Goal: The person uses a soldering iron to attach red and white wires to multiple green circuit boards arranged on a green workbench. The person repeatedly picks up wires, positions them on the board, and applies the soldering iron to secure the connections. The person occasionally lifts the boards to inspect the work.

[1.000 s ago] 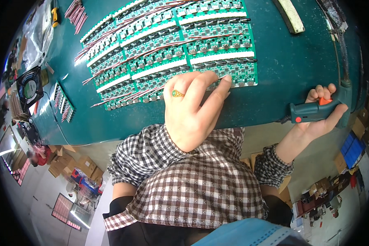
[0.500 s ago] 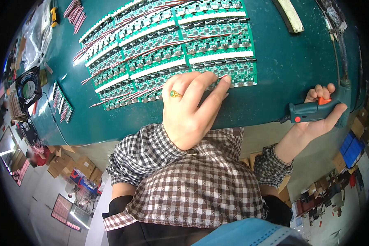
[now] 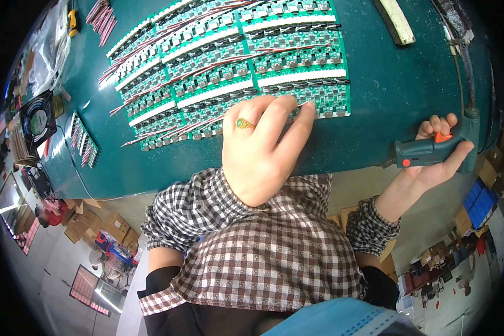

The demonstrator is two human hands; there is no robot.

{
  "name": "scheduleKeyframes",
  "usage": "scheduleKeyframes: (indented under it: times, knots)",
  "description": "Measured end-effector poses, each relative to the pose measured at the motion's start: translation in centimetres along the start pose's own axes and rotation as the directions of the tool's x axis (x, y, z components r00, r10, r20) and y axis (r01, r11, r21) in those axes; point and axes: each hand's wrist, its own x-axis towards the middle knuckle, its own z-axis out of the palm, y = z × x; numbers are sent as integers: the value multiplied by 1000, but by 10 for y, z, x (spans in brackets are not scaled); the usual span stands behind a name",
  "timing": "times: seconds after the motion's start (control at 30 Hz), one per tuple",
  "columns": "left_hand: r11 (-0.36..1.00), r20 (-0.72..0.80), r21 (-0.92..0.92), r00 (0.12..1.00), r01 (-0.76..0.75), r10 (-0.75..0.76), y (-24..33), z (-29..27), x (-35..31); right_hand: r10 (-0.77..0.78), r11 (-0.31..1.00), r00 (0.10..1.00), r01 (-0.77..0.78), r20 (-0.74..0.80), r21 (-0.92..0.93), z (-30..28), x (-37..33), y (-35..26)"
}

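Boards (image 3: 288, 61) lie under the half-curled left hand (image 3: 263, 148), hold unclear. Right hand (image 3: 431, 172) encloses pistol-shaped tool (image 3: 423, 153); keep wires (image 3: 213, 121) steady.

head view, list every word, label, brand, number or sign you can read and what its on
No text can be read here.
Green circuit boards: any print is too small to read.
Black-framed fan: any print on its hub is too small and blurred to read.
Green pistol-grip tool: no readable marking shows.
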Motion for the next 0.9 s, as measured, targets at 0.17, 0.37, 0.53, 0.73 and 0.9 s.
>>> scheduleKeyframes:
  times: [0.17,0.37,0.53,0.73,0.9]
  knots:
    - [999,-3,-18,1000,26,-26,1,-1,5,7,1000,1000,-7,-9,-10,0,1,0]
    - [1000,-31,0,1000,8,-8,0,5,-7,-5,1000,1000,5,0,-18,1,1,1]
    - [999,-18,32,1000,-16,16,0,4,-9,-23,998,1000,22,-11,-52,1,1,0]
    - [1000,-19,30,1000,2,-1,2,0,0,-26,998,999,24,-24,-64,1,1,1]
    - [997,-55,-62,997,43,-46,0,2,5,-7,999,999,5,-44,-48,1,1,1]
